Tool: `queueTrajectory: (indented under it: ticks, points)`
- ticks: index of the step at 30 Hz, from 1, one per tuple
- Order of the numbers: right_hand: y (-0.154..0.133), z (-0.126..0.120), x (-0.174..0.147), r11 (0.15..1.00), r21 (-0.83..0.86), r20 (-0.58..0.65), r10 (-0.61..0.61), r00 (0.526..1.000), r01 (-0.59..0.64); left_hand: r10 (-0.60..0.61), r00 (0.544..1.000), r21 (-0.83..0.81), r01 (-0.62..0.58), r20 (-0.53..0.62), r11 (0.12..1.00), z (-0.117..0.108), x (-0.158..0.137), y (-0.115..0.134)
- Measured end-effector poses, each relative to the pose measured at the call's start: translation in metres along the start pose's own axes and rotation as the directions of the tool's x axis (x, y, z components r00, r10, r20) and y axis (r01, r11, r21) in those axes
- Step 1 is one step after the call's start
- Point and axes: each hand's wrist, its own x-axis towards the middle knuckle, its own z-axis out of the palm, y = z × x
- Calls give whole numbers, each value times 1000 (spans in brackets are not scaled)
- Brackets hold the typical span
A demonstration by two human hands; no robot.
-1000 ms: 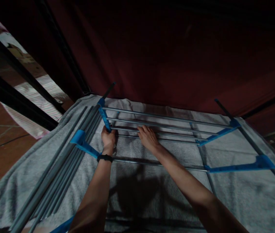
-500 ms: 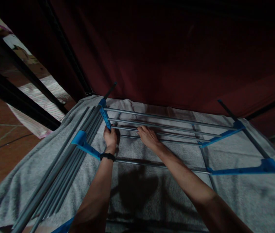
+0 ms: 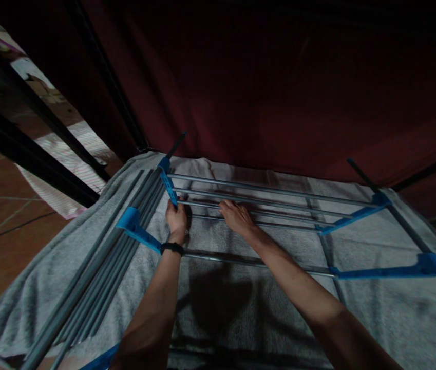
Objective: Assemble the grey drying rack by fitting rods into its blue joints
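Note:
My left hand [image 3: 176, 220] is closed around the lower end of a blue plastic bracket [image 3: 169, 186], where a thin metal rod [image 3: 198, 204] meets it. To its right, my right hand [image 3: 237, 216] has its fingers wrapped over that same rod. Several parallel rods run across to a second blue bracket [image 3: 351, 220] on the right. Nearer to me, another rod [image 3: 221, 259] joins a left blue bracket [image 3: 139, 232] to a right one [image 3: 391, 271]. The brackets sit on long grey tubes. My fingertips are partly hidden.
Several loose grey tubes [image 3: 98, 277] lie side by side at the left. A grey fleecy blanket [image 3: 387, 318] lies under everything. Behind it hangs a dark red curtain [image 3: 271, 113]. Dark metal posts [image 3: 67, 144] stand at the left, over a tiled floor [image 3: 5, 241].
The whole view has shifted very slightly, placing things a little further right. Both hands keep their hold on the bracket and the rod.

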Motion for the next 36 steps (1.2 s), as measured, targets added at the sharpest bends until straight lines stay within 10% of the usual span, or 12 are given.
queueTrajectory:
  ticks: [36]
  points:
    - [4, -6, 0, 999, 8, 20, -43, 999, 42, 6, 1000, 121, -7, 5, 993, 2, 0, 1]
